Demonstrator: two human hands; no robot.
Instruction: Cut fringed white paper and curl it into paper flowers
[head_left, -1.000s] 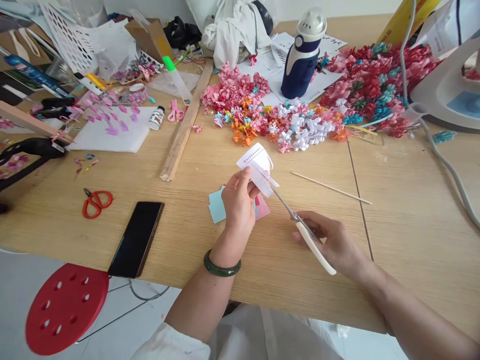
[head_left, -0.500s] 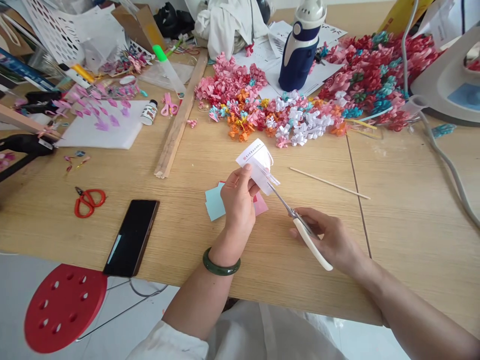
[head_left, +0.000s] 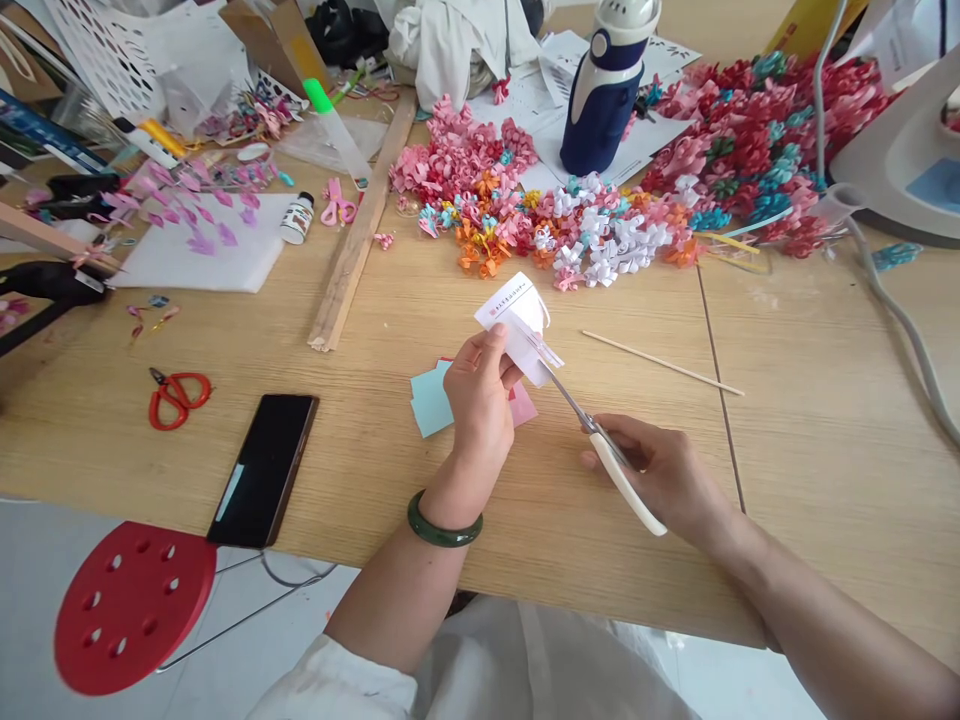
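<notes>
My left hand (head_left: 481, 395) pinches a white paper card (head_left: 511, 298) with a line of small printed characters, holding it above the table. A dark green bangle (head_left: 444, 534) circles that wrist. In my right hand (head_left: 671, 470) is a pair of scissors (head_left: 624, 485) with white handles. Their blades reach into the lower right part of the card; how far apart the blades stand is hard to make out. Beneath my left hand lie a light blue paper piece (head_left: 430, 402) and a pink paper piece (head_left: 523, 404), with a little red showing.
A thin wooden stick (head_left: 664, 362) lies beyond my right hand. Behind are heaps of small ribbon-like flowers (head_left: 600, 235) and a navy bottle (head_left: 600, 105). To the left are a wooden strip (head_left: 360, 235), a phone (head_left: 264, 468) and red-handled snips (head_left: 178, 397). A red stool (head_left: 135, 610) stands below.
The view has shifted slightly. Both hands, the card and the scissors keep nearly the same positions, with the blades still at the card.
</notes>
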